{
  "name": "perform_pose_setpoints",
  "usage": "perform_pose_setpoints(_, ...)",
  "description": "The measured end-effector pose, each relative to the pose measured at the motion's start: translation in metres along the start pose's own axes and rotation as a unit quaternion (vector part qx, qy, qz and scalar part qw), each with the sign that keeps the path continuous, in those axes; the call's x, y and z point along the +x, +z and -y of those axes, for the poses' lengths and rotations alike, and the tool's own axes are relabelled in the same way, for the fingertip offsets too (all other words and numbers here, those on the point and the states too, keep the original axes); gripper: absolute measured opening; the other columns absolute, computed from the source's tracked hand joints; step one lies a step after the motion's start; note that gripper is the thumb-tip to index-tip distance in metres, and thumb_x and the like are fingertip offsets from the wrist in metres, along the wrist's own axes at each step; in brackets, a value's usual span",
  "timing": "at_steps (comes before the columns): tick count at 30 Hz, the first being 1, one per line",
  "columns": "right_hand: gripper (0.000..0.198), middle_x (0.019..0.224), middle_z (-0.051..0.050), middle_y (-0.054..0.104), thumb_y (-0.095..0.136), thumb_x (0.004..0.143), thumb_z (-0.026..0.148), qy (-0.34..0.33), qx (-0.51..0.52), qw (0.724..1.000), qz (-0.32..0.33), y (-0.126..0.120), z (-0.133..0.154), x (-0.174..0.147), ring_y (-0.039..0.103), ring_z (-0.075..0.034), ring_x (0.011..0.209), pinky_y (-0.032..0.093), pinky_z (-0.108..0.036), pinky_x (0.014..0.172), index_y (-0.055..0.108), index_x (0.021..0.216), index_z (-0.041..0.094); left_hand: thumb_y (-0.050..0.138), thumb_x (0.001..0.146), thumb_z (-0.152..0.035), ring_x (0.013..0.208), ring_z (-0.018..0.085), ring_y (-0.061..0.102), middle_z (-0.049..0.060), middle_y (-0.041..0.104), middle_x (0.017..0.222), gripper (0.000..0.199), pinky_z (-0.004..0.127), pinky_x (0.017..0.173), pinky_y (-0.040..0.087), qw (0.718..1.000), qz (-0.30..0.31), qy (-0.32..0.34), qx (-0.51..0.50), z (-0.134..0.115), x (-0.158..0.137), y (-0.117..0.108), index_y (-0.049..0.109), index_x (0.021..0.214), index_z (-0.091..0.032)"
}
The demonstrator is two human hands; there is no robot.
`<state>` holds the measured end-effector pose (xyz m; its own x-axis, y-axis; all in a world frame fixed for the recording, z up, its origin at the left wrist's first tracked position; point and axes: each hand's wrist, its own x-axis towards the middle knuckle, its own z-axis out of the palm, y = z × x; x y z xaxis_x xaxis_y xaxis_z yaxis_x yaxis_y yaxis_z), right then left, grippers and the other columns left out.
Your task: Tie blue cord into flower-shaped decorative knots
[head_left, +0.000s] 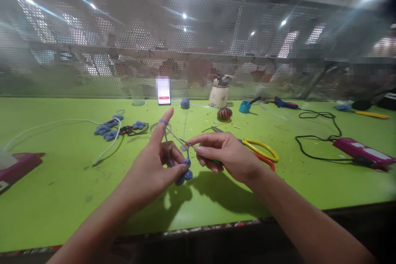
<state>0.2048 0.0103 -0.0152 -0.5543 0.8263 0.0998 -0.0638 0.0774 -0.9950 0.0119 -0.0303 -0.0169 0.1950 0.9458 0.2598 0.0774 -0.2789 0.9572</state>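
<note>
Between thumb and fingers, my left hand (157, 159) pinches a small blue crochet piece (185, 176). Blue yarn (167, 134) loops around its raised index finger. My right hand (224, 152) is closed around a crochet hook (185, 143), whose thin metal tip points left just above the piece; most of its handle is hidden in the palm. A strand runs back across the table to a blue yarn ball (185, 103). Scissors (260, 150) with yellow and red handles lie just behind my right hand.
Blue crocheted pieces (109, 128) and a white cable (116, 136) lie left. Behind stand a lit phone (163, 90), a glass (137, 95), a pale jug (218, 95) and a multicoloured yarn ball (224, 114). A purple power strip (363, 152) with black cord lies right.
</note>
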Motion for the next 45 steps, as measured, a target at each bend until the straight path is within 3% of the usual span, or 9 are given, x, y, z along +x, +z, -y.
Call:
perform_pose_setpoints(4, 0.025, 0.055, 0.004, 0.056, 0.065, 0.082, 0.021, -0.027, -0.121, 0.992, -0.015, 0.001, 0.001, 0.002, 0.044, -0.006, 0.043, 0.033, -0.02, 0.043, 0.075, 0.104, 0.014, 0.071, 0.074, -0.009, 0.061, 0.019, 0.061, -0.002, 0.064, 0.066, 0.102, 0.029, 0.06, 0.048, 0.997, 0.003, 0.014, 0.078, 0.004, 0.001, 0.002, 0.014, 0.156, -0.029)
perform_pose_setpoints(8, 0.021, 0.053, 0.004, 0.056, 0.067, 0.079, 0.013, -0.07, -0.202, 0.972, -0.093, 0.002, -0.005, 0.007, 0.042, -0.006, 0.045, 0.031, -0.021, 0.044, 0.078, 0.097, 0.014, 0.069, 0.071, -0.005, 0.058, 0.018, 0.054, -0.003, 0.062, 0.065, 0.087, 0.03, 0.063, 0.042, 0.987, -0.051, 0.068, 0.133, 0.007, 0.002, 0.007, 0.037, 0.148, -0.027)
perform_pose_setpoints(12, 0.026, 0.052, 0.004, 0.056, 0.069, 0.078, 0.023, -0.012, -0.038, 0.994, -0.099, 0.004, -0.012, 0.013, 0.041, -0.006, 0.039, 0.028, -0.02, 0.039, 0.076, 0.102, 0.014, 0.068, 0.071, -0.002, 0.066, 0.019, 0.05, -0.002, 0.062, 0.073, 0.073, 0.03, 0.07, 0.038, 0.978, -0.076, 0.125, 0.151, 0.01, 0.002, 0.011, 0.052, 0.138, -0.029)
perform_pose_setpoints(16, 0.033, 0.056, 0.003, 0.06, 0.073, 0.075, 0.027, 0.003, 0.119, 0.986, -0.117, 0.009, -0.014, 0.013, 0.043, -0.004, 0.04, 0.024, -0.018, 0.038, 0.072, 0.105, 0.014, 0.067, 0.073, -0.004, 0.075, 0.02, 0.053, 0.001, 0.064, 0.082, 0.07, 0.033, 0.08, 0.039, 0.973, -0.099, 0.148, 0.146, 0.013, 0.004, 0.014, 0.051, 0.138, -0.027)
perform_pose_setpoints(19, 0.032, 0.058, 0.003, 0.062, 0.075, 0.073, 0.026, -0.02, 0.149, 0.979, -0.139, 0.012, -0.011, 0.011, 0.042, -0.004, 0.039, 0.025, -0.018, 0.039, 0.072, 0.102, 0.014, 0.071, 0.072, -0.007, 0.08, 0.02, 0.058, 0.001, 0.064, 0.084, 0.088, 0.036, 0.085, 0.043, 0.984, -0.104, 0.133, 0.06, 0.016, 0.009, 0.011, 0.033, 0.15, -0.025)
perform_pose_setpoints(23, 0.033, 0.057, 0.003, 0.062, 0.077, 0.071, 0.028, -0.042, 0.142, 0.979, -0.14, 0.011, -0.01, 0.01, 0.043, -0.004, 0.039, 0.024, -0.018, 0.038, 0.072, 0.101, 0.014, 0.076, 0.073, -0.013, 0.083, 0.019, 0.06, 0.0, 0.063, 0.081, 0.102, 0.034, 0.082, 0.048, 0.994, -0.055, 0.085, -0.043, 0.02, 0.016, 0.002, 0.016, 0.155, -0.023)
perform_pose_setpoints(29, 0.035, 0.056, 0.003, 0.062, 0.078, 0.069, 0.03, -0.047, 0.107, 0.985, -0.13, 0.005, -0.011, 0.012, 0.042, -0.004, 0.039, 0.023, -0.018, 0.038, 0.073, 0.1, 0.014, 0.082, 0.067, -0.012, 0.071, 0.013, 0.056, -0.002, 0.062, 0.075, 0.089, 0.025, 0.071, 0.047, 0.993, -0.051, 0.022, -0.104, 0.011, 0.015, -0.005, 0.04, 0.146, -0.018)
perform_pose_setpoints(39, 0.029, 0.05, 0.006, 0.054, 0.072, 0.076, 0.027, -0.07, -0.014, 0.992, -0.106, 0.002, -0.011, 0.012, 0.038, -0.004, 0.038, 0.025, -0.02, 0.038, 0.074, 0.1, 0.012, 0.075, 0.066, -0.006, 0.068, 0.014, 0.055, 0.0, 0.065, 0.074, 0.088, 0.026, 0.065, 0.043, 0.987, -0.035, -0.004, -0.16, 0.002, 0.012, -0.011, 0.039, 0.146, -0.014)
perform_pose_setpoints(45, 0.025, 0.052, 0.006, 0.054, 0.068, 0.08, 0.026, -0.115, -0.031, 0.99, -0.076, 0.004, -0.007, 0.008, 0.039, -0.003, 0.038, 0.026, -0.02, 0.038, 0.074, 0.1, 0.012, 0.075, 0.068, -0.007, 0.071, 0.013, 0.055, 0.0, 0.064, 0.076, 0.074, 0.026, 0.068, 0.044, 0.982, -0.03, -0.013, -0.186, -0.003, 0.009, -0.014, 0.051, 0.138, -0.016)
